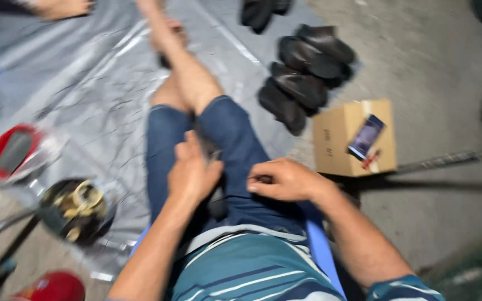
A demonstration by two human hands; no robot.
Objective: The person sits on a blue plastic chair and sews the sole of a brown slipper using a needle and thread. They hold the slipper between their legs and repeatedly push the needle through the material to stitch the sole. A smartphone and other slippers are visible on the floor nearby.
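Grey plastic sheet spreads ahead and to the left of the grip, creased, with bare concrete floor open off to the right. Blue-jeaned legs stretch forward across the sheet, and both hands sit on the lap. Ahead-right of the grip, a heap of dark curved rubber pieces lies at the sheet's edge. Just right of the right hand, a small brown cardboard box with a dark phone lying flat on its top and a red mark by its near corner. Left of the left hand, a round dark dish of pale rings, and beyond it a red-rimmed packet. Left grip curled over the thigh, right grip closed on something small and dark — too blurred to say what.
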